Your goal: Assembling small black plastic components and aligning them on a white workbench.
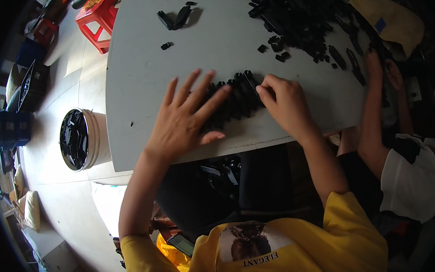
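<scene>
A row of slim black plastic parts (232, 97), set side by side, lies near the front edge of the grey table (145, 90). Over its left end my left hand (184, 115) is spread open, palm down, fingers apart; it covers some of the parts. At the row's right end my right hand (286, 104) is closed, thumb and forefinger pinched against the endmost black plastic part. The curled fingers hide how much of that part they grip.
A large heap of black parts (290, 17) fills the table's far right, with loose pieces (175, 19) far left. A white bucket (98, 138) of black parts stands left of the table, a red stool (98, 21) beyond. Another person's hands (375, 69) are at the right edge.
</scene>
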Action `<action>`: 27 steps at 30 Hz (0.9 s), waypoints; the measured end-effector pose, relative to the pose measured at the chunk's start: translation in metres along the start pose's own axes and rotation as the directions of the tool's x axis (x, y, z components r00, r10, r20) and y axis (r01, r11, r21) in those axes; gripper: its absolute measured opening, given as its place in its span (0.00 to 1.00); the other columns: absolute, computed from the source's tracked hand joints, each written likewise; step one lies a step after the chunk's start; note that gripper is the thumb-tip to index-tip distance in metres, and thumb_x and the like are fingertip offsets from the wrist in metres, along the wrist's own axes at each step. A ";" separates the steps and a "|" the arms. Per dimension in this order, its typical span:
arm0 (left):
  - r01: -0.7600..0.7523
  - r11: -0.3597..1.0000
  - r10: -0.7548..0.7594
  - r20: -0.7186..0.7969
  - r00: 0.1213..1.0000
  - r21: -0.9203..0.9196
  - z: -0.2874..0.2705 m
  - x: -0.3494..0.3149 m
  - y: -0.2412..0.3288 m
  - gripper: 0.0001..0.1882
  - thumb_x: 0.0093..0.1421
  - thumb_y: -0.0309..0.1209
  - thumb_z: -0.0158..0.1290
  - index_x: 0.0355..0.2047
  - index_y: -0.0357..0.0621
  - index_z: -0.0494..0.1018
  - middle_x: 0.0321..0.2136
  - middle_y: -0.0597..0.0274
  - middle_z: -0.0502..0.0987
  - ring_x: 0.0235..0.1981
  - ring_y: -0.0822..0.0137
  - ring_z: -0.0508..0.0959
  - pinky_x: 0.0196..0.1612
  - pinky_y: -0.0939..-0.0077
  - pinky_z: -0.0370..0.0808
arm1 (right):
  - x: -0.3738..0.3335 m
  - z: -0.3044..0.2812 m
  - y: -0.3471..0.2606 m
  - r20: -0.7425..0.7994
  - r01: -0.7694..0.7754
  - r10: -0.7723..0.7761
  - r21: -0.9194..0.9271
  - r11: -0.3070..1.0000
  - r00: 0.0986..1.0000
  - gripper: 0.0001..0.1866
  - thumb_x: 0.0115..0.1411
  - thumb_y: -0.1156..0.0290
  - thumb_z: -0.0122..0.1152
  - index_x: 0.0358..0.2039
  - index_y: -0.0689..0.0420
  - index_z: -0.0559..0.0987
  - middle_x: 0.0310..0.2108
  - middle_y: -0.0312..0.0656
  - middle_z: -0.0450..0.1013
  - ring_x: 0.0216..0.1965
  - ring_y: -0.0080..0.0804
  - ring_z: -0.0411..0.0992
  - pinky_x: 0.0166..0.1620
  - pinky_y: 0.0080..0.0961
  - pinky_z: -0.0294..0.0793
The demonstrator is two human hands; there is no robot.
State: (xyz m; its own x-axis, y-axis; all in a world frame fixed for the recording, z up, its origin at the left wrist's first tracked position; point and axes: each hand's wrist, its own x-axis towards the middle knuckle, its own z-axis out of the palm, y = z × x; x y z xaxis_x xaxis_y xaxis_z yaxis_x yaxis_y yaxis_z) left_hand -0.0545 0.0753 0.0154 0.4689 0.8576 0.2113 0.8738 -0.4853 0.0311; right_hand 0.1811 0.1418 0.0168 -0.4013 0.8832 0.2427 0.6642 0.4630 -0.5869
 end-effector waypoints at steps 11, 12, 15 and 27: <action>0.175 0.982 -0.176 -0.001 0.984 -0.073 -0.004 -0.003 0.034 0.43 0.55 0.65 0.46 0.66 0.56 0.59 0.66 0.49 0.54 0.67 0.47 0.54 0.65 0.41 0.49 | 0.020 -0.015 0.060 -0.328 -0.084 0.062 -0.051 0.995 0.943 0.07 0.60 0.74 0.59 0.38 0.60 0.80 0.25 0.42 0.74 0.23 0.29 0.72 0.28 0.25 0.71; 0.153 0.982 -0.154 -0.007 0.988 -0.115 -0.003 0.003 0.044 0.43 0.55 0.66 0.43 0.64 0.54 0.61 0.66 0.52 0.55 0.67 0.49 0.54 0.65 0.41 0.49 | 0.025 -0.015 0.070 -0.327 -0.039 0.002 -0.108 0.993 0.945 0.07 0.59 0.75 0.60 0.38 0.60 0.80 0.28 0.41 0.74 0.25 0.29 0.73 0.29 0.24 0.72; 0.054 0.980 -0.061 -0.026 0.998 -0.193 0.006 0.020 0.076 0.39 0.56 0.63 0.46 0.59 0.51 0.67 0.65 0.55 0.58 0.67 0.54 0.57 0.65 0.43 0.50 | 0.033 -0.013 0.077 -0.290 -0.005 -0.046 -0.172 0.985 0.956 0.07 0.57 0.77 0.61 0.37 0.60 0.81 0.32 0.40 0.75 0.28 0.29 0.74 0.31 0.24 0.73; 0.069 0.966 -0.099 -0.113 0.989 -0.248 0.025 0.029 0.093 0.30 0.57 0.50 0.55 0.54 0.44 0.70 0.63 0.56 0.61 0.65 0.60 0.60 0.64 0.51 0.57 | 0.034 -0.028 0.084 -0.180 0.064 -0.127 -0.321 0.945 0.975 0.07 0.55 0.76 0.65 0.35 0.62 0.81 0.31 0.38 0.73 0.23 0.26 0.70 0.28 0.20 0.71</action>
State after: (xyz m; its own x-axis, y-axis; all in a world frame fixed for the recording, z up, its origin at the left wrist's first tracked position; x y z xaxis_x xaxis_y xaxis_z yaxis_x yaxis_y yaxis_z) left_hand 0.0439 0.0594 0.0005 0.3620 0.8769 0.3163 0.8445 -0.4521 0.2870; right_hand 0.2411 0.2130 -0.0029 -0.3626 0.8159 0.4503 0.8042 0.5181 -0.2912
